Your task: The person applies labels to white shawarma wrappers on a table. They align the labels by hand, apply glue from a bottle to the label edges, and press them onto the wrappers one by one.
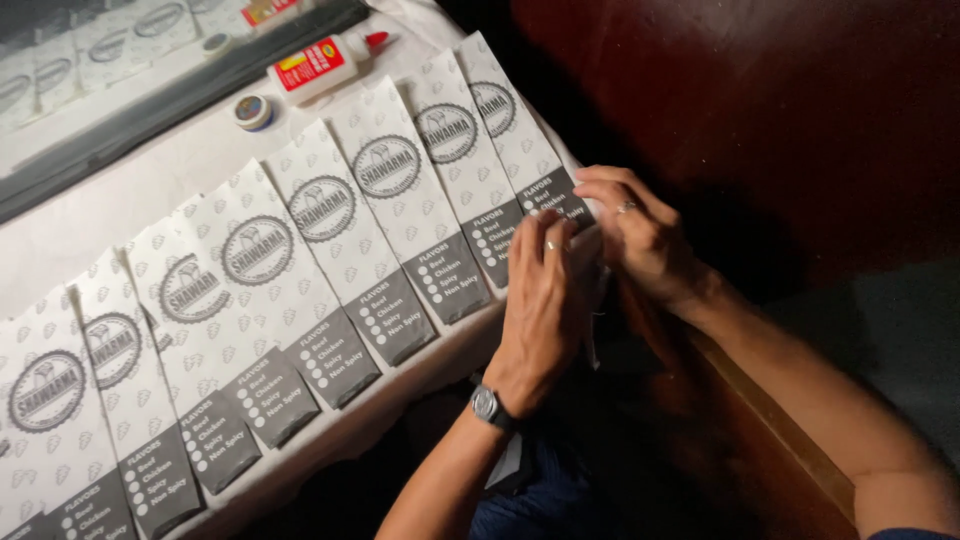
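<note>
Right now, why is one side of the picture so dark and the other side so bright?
In the head view, light falls on the white table cover and the row of printed paper bags, so they look bright; the right side sinks into deep shadow. The left hand and right hand sit at the edge of the light. The glue bottle looks slightly soft.

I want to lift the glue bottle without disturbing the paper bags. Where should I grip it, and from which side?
Probably grip the white glue bottle around its labelled body, coming from above. It lies on its side, red cap pointing right, just beyond the paper bags.
</note>
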